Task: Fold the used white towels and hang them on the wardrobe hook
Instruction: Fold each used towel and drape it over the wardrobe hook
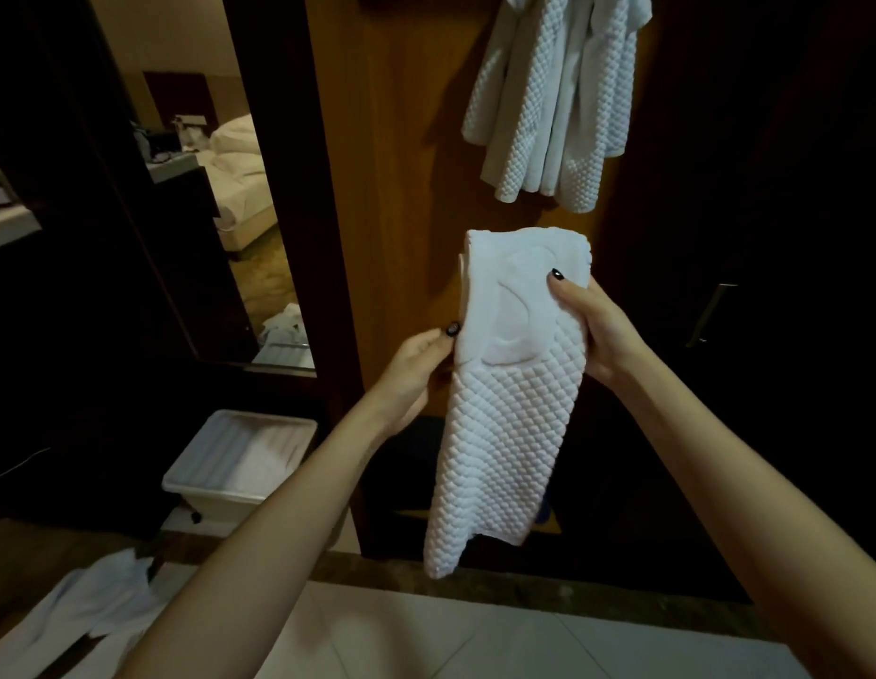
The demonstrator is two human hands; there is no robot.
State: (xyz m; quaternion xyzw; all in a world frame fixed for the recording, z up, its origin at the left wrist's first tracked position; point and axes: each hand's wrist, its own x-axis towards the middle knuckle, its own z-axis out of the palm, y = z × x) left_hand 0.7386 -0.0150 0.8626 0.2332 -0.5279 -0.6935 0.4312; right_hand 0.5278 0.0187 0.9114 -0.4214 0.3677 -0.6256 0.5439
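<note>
Wood wardrobe door [416, 139] is filling the far centre, w/ a mirror [196, 188] at far left. White hanging towels [553, 105] are drooping at the door's top right. A folded towel [514, 409] is dangling at centre, below them. A plastic bin [210, 499] w/ white linen is sitting near left. Left hand [416, 370] is pinching the folded towel's left edge; right hand [593, 325] is gripping its right edge, thumb on front.

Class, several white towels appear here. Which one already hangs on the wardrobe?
The hanging towel at top right, draped down the wooden wardrobe panel. The folded towel is held by the left hand and right hand; a white cloth lies on the floor.
</note>
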